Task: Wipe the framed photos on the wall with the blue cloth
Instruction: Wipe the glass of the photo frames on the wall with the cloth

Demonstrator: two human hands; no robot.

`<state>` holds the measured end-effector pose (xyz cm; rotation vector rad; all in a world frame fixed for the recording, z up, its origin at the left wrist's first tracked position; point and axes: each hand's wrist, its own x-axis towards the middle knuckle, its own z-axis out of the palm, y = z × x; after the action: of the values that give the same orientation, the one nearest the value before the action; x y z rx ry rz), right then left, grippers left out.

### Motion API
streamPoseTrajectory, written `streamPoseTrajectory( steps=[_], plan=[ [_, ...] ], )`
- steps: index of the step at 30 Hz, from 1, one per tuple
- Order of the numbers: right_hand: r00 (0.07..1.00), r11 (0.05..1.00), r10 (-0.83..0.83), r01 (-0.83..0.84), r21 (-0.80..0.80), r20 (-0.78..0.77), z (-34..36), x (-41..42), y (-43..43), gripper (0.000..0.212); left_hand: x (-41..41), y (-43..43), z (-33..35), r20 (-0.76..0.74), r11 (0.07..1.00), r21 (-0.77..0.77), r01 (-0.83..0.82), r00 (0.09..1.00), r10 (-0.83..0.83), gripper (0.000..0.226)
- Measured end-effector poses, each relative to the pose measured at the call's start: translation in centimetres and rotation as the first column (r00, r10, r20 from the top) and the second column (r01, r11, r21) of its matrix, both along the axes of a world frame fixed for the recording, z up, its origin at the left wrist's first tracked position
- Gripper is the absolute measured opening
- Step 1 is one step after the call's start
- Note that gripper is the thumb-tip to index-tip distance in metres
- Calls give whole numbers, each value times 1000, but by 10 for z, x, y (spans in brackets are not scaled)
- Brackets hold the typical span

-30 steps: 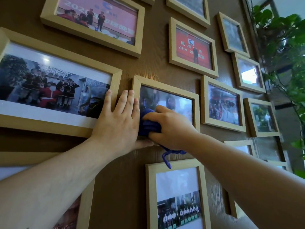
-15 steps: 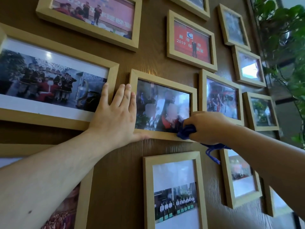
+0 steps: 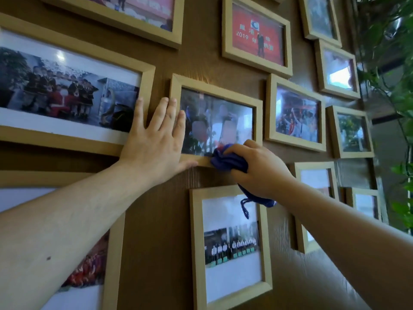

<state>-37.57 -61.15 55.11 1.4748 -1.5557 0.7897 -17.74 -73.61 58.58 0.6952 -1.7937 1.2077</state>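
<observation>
- Looking from the head camera, the bunched blue cloth [image 3: 228,161] now sits at the bottom edge of the small light-wood framed photo [image 3: 215,121], near the middle; half a second ago it was at that frame's lower right corner.
- The right hand [image 3: 257,171] is closed around the cloth, pressing it onto the lower rail and glass, a loose tail hanging below the wrist.
- The left hand [image 3: 156,144] stays flat and fully open, holding nothing, fingers spread across the frame's left side and the neighbouring large wooden frame [image 3: 147,86], thumb under the bottom rail.
- All frames hang on the brown wood-grain wall [image 3: 161,220].
</observation>
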Motion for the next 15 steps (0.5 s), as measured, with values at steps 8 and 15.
streamPoseTrajectory(
  steps=[8, 15],
  plan=[
    [982, 967, 33, 16, -254, 188, -93, -15, 5, 39, -11, 16, -76, 367, 970, -78, 231, 911, -187, 94],
    [944, 958, -223, 258, -122, 245, -122, -33, 0, 39, -7, -4, -107, 396, 988, 84, 132, 905, -155, 100]
  ],
)
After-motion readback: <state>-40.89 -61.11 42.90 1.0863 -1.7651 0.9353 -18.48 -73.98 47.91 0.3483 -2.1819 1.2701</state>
